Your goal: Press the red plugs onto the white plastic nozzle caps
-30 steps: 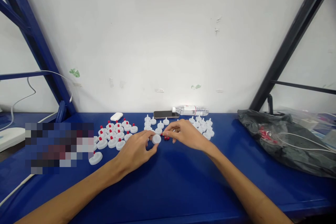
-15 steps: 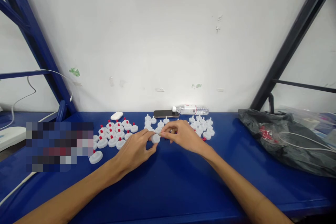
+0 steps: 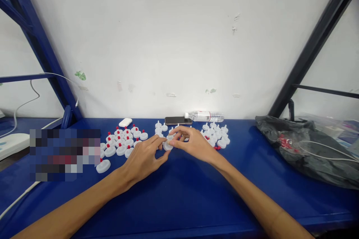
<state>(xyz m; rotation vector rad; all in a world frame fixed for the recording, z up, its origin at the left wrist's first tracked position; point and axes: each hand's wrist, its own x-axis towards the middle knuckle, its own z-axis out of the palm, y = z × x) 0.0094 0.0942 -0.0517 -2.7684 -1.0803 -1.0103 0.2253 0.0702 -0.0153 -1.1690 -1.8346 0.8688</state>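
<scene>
Between the fingertips and thumb of my left hand (image 3: 148, 152) is a white nozzle cap (image 3: 167, 147), tilted with its round base toward me. My right hand (image 3: 190, 142) is closed in a pinch at the nozzle end, touching it; whatever is between those fingertips is hidden. To the left stand several white nozzle caps with red tips (image 3: 121, 150). Behind my hands are several white nozzle caps without red tips (image 3: 158, 125), partly covered by my fingers. More of these bare white caps (image 3: 221, 143) sit right of my right hand, with small red tip caps (image 3: 217, 148) beside them.
A phone (image 3: 178, 120) and a lying water bottle (image 3: 206, 116) are by the wall. A small white case (image 3: 125, 122) lies at the back left. On the right, a dark plastic bag (image 3: 311, 164) carries a clear bag of red pieces (image 3: 286, 142). A blue frame post (image 3: 53, 59) rises left.
My right hand has moved left from beside the small red caps to the nozzle end of the white cap. My left hand has kept its hold almost in place.
</scene>
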